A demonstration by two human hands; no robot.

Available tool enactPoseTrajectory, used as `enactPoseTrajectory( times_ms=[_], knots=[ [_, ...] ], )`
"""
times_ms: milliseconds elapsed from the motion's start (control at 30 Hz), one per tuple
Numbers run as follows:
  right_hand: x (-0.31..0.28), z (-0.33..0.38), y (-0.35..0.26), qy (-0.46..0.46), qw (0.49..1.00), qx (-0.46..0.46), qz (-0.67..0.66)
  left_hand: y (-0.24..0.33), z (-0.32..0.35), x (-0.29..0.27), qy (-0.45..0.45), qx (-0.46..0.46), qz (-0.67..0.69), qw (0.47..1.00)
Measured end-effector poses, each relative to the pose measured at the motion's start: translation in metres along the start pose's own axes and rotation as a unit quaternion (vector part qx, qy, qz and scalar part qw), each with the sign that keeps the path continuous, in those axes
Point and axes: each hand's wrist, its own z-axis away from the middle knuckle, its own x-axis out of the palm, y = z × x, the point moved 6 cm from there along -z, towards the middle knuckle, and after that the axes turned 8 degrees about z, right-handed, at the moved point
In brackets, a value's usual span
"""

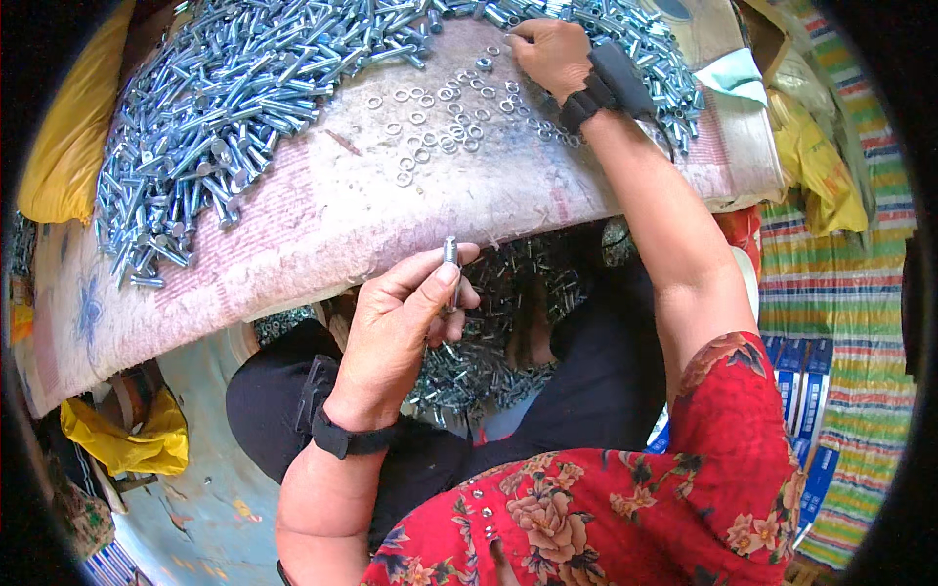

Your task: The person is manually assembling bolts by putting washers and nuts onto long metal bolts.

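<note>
1. Left hand (396, 327) — fingers clamped on one upright bolt (450, 256), just off the board's (322, 215) near edge.
2. Right hand (549, 54) — fingertips pinched together at the far edge, among loose washers (440, 122).
3. Bolt heap (225, 98) covers the board's far-left corner.

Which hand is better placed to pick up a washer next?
Probably the right hand: it reaches over the board beside the loose washers, while the left hand holds a bolt nearer the body.
</note>
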Motion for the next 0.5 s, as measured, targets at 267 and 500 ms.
enactPoseTrajectory(
  times_ms=[267, 500],
  knots=[
    [0.016, -0.005, -0.017, -0.116, 0.986, -0.116, -0.009, 0.009, 0.000, 0.001, 0.000, 0.002, 0.002, 1.000],
    [0.018, -0.007, -0.022, -0.072, 0.983, -0.161, 0.056, 0.008, -0.005, 0.000, -0.005, 0.038, -0.017, 0.999]
  ],
)
